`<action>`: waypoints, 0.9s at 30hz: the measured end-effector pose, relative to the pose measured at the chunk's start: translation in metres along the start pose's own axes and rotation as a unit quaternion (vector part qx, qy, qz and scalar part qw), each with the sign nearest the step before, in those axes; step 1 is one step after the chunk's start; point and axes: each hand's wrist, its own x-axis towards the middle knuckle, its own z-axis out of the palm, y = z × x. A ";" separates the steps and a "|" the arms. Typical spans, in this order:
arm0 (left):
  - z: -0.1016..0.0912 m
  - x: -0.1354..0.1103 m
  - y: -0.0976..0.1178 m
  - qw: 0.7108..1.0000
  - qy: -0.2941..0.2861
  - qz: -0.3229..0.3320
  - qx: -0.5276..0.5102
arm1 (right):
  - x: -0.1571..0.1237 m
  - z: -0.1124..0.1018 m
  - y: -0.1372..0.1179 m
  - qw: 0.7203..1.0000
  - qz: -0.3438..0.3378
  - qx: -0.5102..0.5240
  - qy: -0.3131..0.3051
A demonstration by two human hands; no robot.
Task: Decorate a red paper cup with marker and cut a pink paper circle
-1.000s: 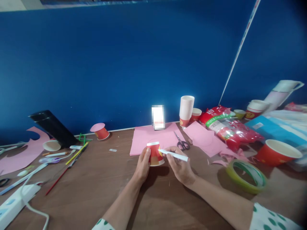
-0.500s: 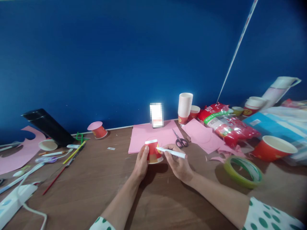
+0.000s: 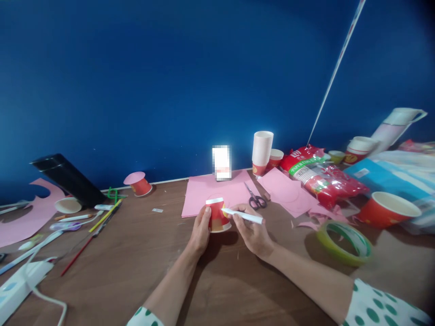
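A red paper cup (image 3: pixel 216 216) stands upside down, rim lowest, in front of the pink paper sheets (image 3: pixel 200 192). My left hand (image 3: pixel 201 231) is closed around its left side, thumb along the wall. In my right hand (image 3: pixel 251 232) is a white marker (image 3: pixel 245 215), pinched like a pen. Its tip is at the cup's right side, by the yellow print; whether it touches I cannot tell. The right fingertips come close to the cup's lower right edge. Black-handled scissors (image 3: pixel 255 198) lie open on the pink paper just beyond my right hand.
At right are a yellow-green tape roll (image 3: pixel 345 244), a large red cup (image 3: pixel 380 210), bagged cups (image 3: pixel 316 174) and a tall cup stack (image 3: pixel 261 151). Leftward are a pink-topped cup (image 3: pixel 139 184), a black bottle (image 3: pixel 70 181), brushes (image 3: pixel 90 242) and a power strip (image 3: pixel 22 285). A bright pixelated screen (image 3: pixel 222 163) stands behind.
Almost nothing differs. Both hands, the cup and the marker keep their places, with only a very slight shift of the view.
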 end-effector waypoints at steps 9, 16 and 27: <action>0.001 0.000 0.000 1.000 -0.003 0.004 0.001 | 0.000 0.000 0.000 1.000 -0.003 0.001 -0.006; 0.000 0.000 -0.001 1.000 -0.017 0.007 0.004 | 0.001 0.000 -0.003 1.000 -0.002 0.019 -0.006; 0.000 0.000 -0.001 1.000 -0.019 0.006 0.004 | 0.001 0.001 -0.002 1.000 -0.004 0.011 -0.005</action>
